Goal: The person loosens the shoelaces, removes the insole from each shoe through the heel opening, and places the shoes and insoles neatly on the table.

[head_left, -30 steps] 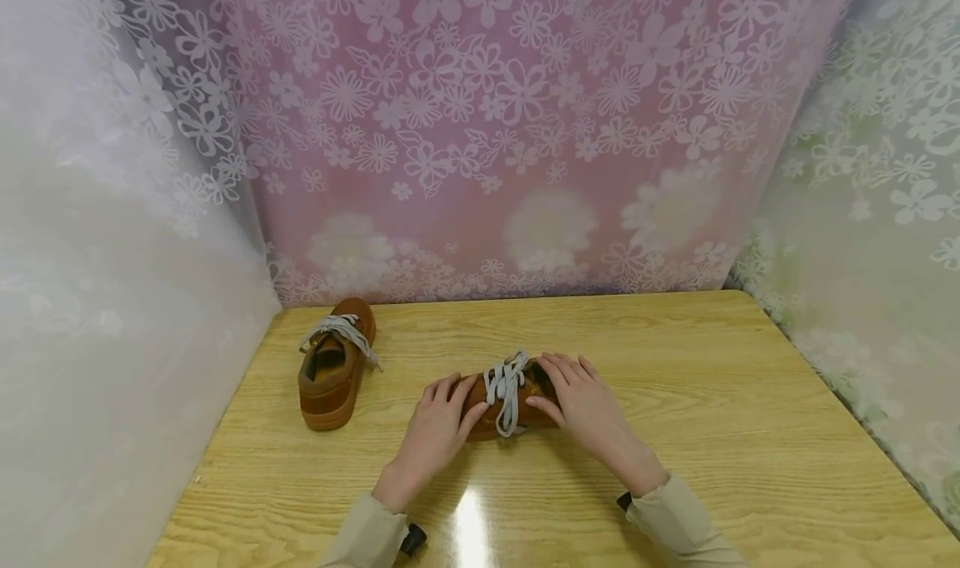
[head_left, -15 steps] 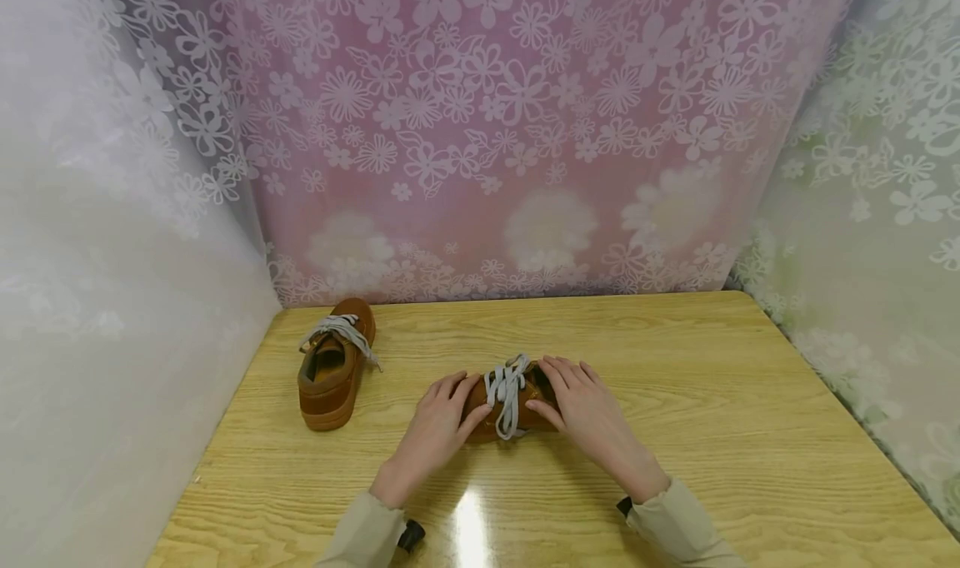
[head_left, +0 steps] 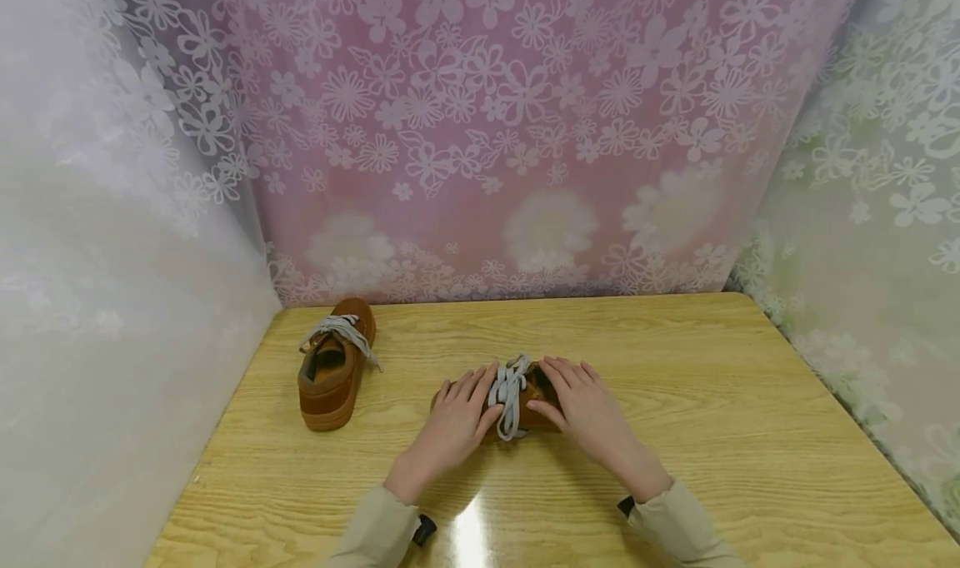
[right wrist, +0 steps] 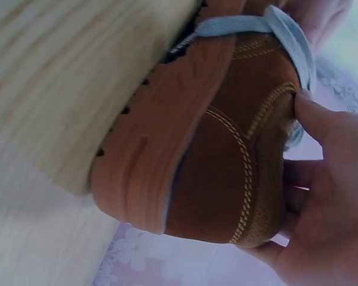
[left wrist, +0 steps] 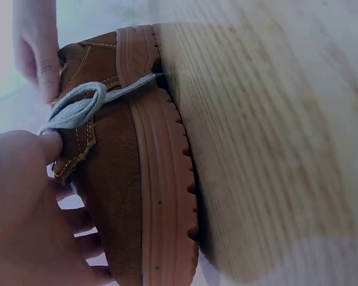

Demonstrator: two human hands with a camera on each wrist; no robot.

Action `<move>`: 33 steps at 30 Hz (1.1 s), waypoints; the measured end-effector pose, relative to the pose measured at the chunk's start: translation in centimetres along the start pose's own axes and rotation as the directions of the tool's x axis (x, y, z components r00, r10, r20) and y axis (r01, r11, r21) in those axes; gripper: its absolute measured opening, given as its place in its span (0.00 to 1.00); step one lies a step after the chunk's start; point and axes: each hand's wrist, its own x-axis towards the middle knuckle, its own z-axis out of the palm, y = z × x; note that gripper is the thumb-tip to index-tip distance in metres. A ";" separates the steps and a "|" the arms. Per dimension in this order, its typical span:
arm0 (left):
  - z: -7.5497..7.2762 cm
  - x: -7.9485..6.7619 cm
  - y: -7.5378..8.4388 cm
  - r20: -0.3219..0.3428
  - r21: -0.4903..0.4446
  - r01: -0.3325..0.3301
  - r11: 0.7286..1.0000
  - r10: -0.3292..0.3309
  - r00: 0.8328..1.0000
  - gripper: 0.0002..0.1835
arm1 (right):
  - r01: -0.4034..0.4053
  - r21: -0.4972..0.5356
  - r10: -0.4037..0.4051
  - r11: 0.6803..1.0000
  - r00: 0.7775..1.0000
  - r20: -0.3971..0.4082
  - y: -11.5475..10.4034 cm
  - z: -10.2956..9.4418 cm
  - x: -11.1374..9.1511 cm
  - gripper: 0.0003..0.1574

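A brown lace-up shoe [left wrist: 116,185] stands on its sole mid-table, its toe to the left and heel to the right. Its pale grey laces [head_left: 510,397] are tied in a bow, and a loop droops down the near side. My left hand [head_left: 453,426] holds the front part from above, its thumb touching the upper beside the laces and its fingers over the far side. At the heel end, my right hand [head_left: 592,418] grips the shoe round its collar, with the thumb on the near edge. Its fingers are partly hidden behind the shoe in the right wrist view.
A matching brown shoe [head_left: 337,368] stands at the back left of the wooden table [head_left: 712,426], toe away, grey laces across it. A pink flowered curtain [head_left: 487,135] hangs behind the table. Pale sheets [head_left: 870,301] flank both sides.
My left hand has slid right along the shoe from the toe toward the laces, uncovering the toe tip. My right hand and both shoes have hardly moved.
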 end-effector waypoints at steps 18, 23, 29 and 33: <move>-0.2 -0.3 0.1 -0.013 0.024 -0.013 1.000 0.013 1.000 0.33 | 0.319 0.063 -0.302 0.946 0.934 -0.189 -1.0 -1.0 3.6 0.16; -0.1 -0.2 0.0 -0.014 0.027 -0.011 1.000 0.011 1.000 0.33 | 0.298 0.112 -0.271 0.948 0.941 -0.204 -0.8 -0.9 3.6 0.12; -0.1 -0.2 0.0 -0.022 0.041 -0.010 0.999 0.011 1.000 0.32 | 0.266 0.125 -0.232 0.956 0.943 -0.237 -0.6 -1.2 3.6 0.09; -0.1 -0.1 0.0 -0.027 0.063 -0.003 0.998 0.004 1.000 0.32 | 0.219 0.132 -0.176 0.967 0.945 -0.276 -0.5 -1.3 3.7 0.08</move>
